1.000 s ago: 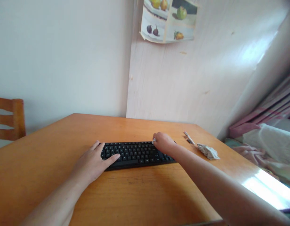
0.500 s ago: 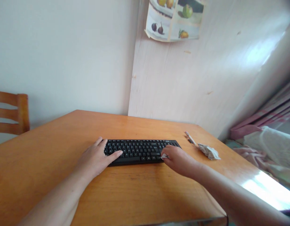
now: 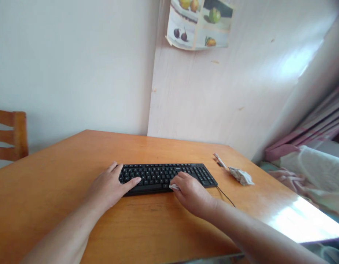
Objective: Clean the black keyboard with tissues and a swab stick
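A black keyboard [image 3: 154,179] lies flat on the wooden table. My left hand [image 3: 109,186] grips its left end, with the thumb over the lower keys and the other fingers along the left edge. Closed around a small white tissue [image 3: 174,187], my right hand [image 3: 191,192] presses onto the lower keys, just left of the number pad. Only a corner of the tissue shows; the rest is hidden under the fingers. From the keyboard's right end a thin black cable [image 3: 225,196] runs toward my right forearm.
On the table [image 3: 147,234] to the right lie a crumpled white tissue wad [image 3: 241,176], a white pen-like stick [image 3: 220,160] and small dark pieces beside it. A wall stands behind the table, a wooden chair [image 3: 19,135] at left, and bedding [image 3: 317,165] at right.
My right hand with the tissue has slid left along the keyboard, uncovering the number pad and the cable. My left hand stays at the left end. The view has shifted slightly.
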The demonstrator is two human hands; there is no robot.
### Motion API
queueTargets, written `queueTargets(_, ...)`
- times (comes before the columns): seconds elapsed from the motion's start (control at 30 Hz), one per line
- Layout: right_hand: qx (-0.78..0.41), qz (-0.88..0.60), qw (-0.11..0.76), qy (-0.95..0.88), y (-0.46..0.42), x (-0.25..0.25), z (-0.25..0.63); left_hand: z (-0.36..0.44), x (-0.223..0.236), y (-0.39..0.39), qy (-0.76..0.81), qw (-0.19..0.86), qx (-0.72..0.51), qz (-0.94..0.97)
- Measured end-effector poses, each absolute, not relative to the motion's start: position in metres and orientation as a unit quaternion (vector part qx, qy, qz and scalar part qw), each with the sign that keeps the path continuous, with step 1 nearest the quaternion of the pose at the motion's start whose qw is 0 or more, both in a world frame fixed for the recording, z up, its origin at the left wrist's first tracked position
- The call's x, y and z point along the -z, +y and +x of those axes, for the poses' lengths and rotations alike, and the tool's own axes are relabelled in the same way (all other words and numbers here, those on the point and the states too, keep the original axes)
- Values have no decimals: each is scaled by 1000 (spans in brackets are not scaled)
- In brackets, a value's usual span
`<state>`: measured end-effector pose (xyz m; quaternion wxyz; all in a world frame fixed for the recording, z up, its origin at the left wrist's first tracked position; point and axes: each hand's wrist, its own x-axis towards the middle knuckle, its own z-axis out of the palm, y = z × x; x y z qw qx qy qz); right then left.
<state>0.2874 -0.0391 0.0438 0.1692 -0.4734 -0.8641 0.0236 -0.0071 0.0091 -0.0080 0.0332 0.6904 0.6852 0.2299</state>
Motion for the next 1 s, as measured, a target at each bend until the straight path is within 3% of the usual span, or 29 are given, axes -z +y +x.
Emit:
queueTargets(0.5, 30, -639, 161, -752, -19, -39, 398, -1, -6, 3, 692, 50, -217, 687)
queueTargets(1.0, 11, -525, 165, -835, -10, -42, 260, 2, -3, 2, 670, 87, -294, 676)
